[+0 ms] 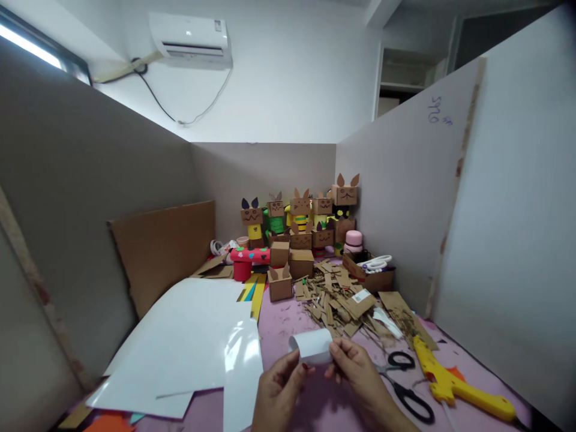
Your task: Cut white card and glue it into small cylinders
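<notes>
Left hand (279, 389) and right hand (359, 367) pinched closed, I hold curled white paper (314, 344) by opposite ends, long axis crosswise.

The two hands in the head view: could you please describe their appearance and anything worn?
The left hand and right hand are bare, without gloves; no ring or watch is visible. The right forearm shows no sleeve within the frame. A dark red spot marks a left fingertip, too small to identify.
</notes>
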A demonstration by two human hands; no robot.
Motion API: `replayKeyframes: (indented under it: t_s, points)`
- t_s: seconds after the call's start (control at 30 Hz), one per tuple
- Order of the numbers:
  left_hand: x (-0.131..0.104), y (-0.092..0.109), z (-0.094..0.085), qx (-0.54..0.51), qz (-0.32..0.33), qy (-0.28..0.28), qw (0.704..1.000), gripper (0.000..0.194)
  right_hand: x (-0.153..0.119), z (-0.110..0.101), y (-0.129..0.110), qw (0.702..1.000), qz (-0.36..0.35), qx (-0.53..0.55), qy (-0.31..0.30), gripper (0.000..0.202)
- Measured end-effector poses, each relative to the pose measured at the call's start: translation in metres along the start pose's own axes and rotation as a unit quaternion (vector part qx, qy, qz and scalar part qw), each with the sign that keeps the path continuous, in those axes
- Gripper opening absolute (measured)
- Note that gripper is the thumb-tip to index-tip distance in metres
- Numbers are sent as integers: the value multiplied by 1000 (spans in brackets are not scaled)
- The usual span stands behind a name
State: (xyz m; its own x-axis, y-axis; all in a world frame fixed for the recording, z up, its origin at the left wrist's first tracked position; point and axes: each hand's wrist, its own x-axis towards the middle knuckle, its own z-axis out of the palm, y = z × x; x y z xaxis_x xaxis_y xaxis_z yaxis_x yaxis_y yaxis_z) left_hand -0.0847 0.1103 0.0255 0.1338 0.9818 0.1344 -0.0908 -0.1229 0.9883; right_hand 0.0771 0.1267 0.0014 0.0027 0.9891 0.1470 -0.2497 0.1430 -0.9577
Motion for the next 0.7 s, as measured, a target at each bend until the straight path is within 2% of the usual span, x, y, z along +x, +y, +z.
replayKeyframes:
  t_s: [0.23,0.43,0.57,0.7]
  points:
    - [-2,-1,4,-23,-17,42,999,55,0,1,8,999,32,27,-7,43]
    - [-4,2,3,2,-7,56,998,47,-2,2,10,999,36,13,-21,40]
    - [-3,2,3,28,4,56,998,39,-5,1,8,999,4,-37,-4,39]
    - [3,-1,1,-8,-33,52,998,42,-11,3,-3,992,-47,-114,24,39]
